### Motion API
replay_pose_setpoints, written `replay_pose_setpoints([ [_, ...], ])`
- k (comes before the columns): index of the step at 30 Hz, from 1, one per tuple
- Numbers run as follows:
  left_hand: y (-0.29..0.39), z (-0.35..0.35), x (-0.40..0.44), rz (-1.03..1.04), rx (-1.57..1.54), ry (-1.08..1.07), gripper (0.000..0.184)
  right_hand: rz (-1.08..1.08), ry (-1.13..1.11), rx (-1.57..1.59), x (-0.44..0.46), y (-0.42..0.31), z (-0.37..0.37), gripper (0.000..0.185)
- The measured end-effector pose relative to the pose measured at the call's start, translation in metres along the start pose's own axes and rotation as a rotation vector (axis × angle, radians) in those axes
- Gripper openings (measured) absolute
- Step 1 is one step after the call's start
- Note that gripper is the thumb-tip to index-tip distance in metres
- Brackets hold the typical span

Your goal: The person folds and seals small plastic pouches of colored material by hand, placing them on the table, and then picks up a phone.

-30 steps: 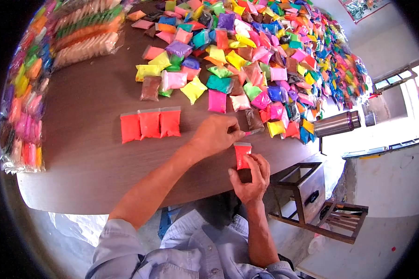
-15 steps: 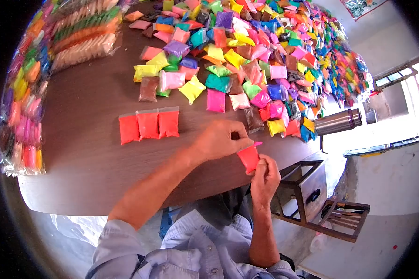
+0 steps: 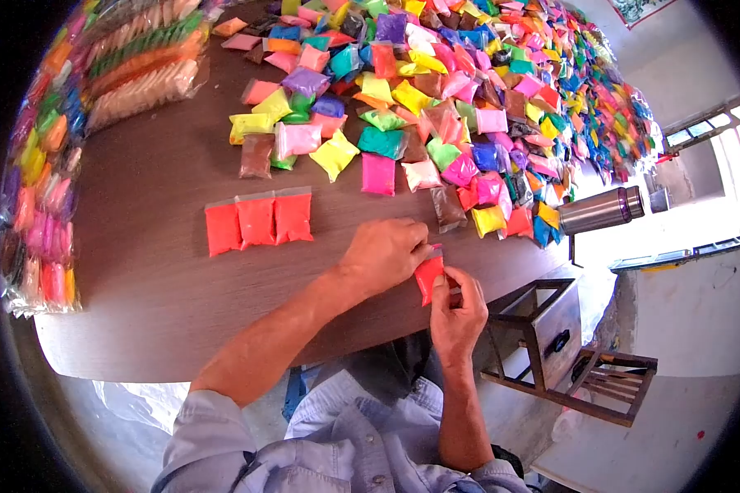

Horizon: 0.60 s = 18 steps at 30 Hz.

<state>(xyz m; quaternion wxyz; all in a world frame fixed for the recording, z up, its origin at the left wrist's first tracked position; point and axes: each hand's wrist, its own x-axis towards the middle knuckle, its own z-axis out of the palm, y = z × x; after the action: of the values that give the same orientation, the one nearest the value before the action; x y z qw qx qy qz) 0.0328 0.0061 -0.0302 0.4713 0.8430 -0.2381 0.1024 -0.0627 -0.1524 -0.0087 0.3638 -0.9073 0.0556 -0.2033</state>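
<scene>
A small clear packet with red filling (image 3: pixel 427 281) is held up in front of me near the table's front edge. The fingers of my left hand (image 3: pixel 385 256) pinch at its top end, where a bit of pink shows. My right hand (image 3: pixel 459 311) grips the packet's right side between thumb and fingers. To the left, three similar red packets (image 3: pixel 257 220) lie side by side in a row on the brown table (image 3: pixel 156 287). My left fingertips are partly hidden behind the hand.
A large heap of colourful packets (image 3: pixel 378 143) covers the table's far side. Bundled packets (image 3: pixel 144 90) lie at the left, with more along the left edge (image 3: pixel 37 214). A metal flask (image 3: pixel 604 210) lies at the right, above a wooden-framed stool (image 3: pixel 543 329).
Both hands and the red packet have shifted slightly left. The packet is now more upright, and my left hand has closed in at its top. The view has moved a little.
</scene>
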Motion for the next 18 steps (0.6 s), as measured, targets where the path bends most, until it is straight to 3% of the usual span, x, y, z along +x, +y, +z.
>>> replay_pose_setpoints([
  [4,-0.002,-0.005,0.003,-0.143,-0.188,-0.053,0.023,-0.041,0.013,-0.009,-0.001,0.002,0.002,0.02],
  [8,0.006,-0.015,0.005,-0.084,-0.203,-0.097,0.024,-0.019,0.013,-0.003,-0.002,-0.001,0.002,0.02],
  [10,0.008,-0.017,0.004,-0.018,-0.063,-0.202,0.024,-0.057,0.022,-0.045,-0.002,0.002,0.003,0.021],
  [18,-0.002,-0.015,0.003,-0.028,0.024,-0.147,0.023,-0.193,0.025,-0.106,0.001,0.001,0.004,0.022],
])
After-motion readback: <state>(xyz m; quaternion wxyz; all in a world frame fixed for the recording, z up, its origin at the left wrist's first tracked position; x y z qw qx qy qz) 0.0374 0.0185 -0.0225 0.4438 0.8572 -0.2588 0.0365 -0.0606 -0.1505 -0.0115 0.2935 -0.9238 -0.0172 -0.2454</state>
